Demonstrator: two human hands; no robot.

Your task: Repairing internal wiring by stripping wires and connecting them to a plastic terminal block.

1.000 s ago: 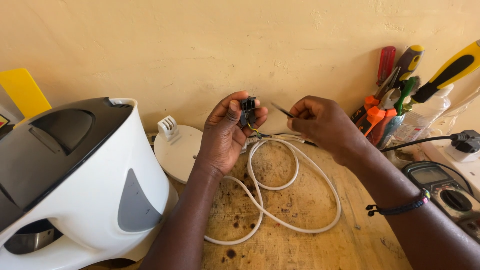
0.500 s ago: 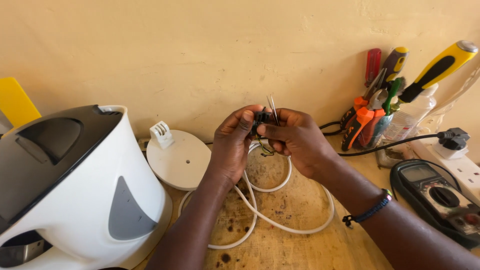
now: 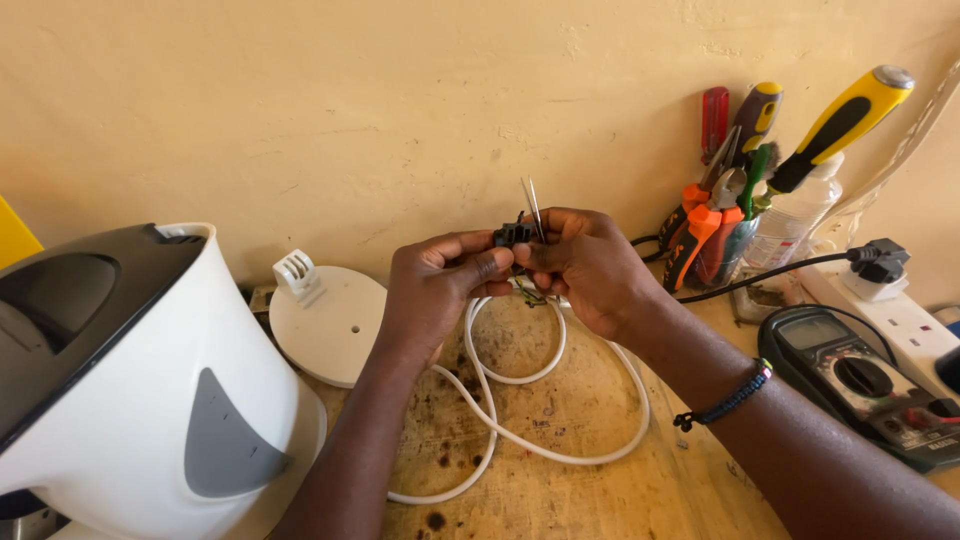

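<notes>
Small black connector [image 3: 511, 236], blocky hard plastic, sits up near the cream wall [image 3: 400, 110], pinched between both hands above the bench. I see my left hand [image 3: 440, 290] with thumb and fingertips closed tight on its left side, and my right hand [image 3: 590, 265] clamped on the other side, fingers also holding a thin shiny metal rod [image 3: 533, 207] that pokes straight up. A smooth white cable [image 3: 520, 440] loops below on the scuffed, stained wooden bench [image 3: 560, 490]. To the left stands a glossy white kettle [image 3: 130, 390] with grey lid, and its round white base [image 3: 325, 320] lies flat behind. To the right, a multimeter [image 3: 860, 375] and a jar of screwdrivers [image 3: 740, 215].
</notes>
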